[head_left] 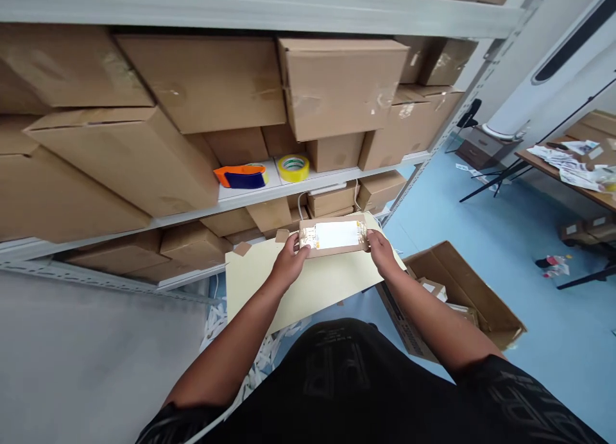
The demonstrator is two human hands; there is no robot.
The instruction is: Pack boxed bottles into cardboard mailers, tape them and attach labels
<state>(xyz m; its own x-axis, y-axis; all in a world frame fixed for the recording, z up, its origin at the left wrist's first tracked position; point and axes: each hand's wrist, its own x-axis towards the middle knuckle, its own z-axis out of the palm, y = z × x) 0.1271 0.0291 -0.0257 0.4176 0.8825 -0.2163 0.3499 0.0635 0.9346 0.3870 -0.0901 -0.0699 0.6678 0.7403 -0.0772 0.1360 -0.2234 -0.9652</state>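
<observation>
I hold a small brown cardboard parcel (333,237) with a white label on its top, one hand at each end. My left hand (289,263) grips its left end with curled fingers. My right hand (382,251) grips its right end. The parcel hovers just above a pale yellow flat board (298,283) that lies in front of me like a small work surface. My forearms reach forward from my black shirt.
Metal shelving (250,197) packed with brown cartons stands ahead. An orange-and-blue tape dispenser (240,176) and a yellow tape roll (293,167) sit on the middle shelf. An open carton (462,296) with small packets lies on the blue floor at right. A littered wooden table (572,168) stands far right.
</observation>
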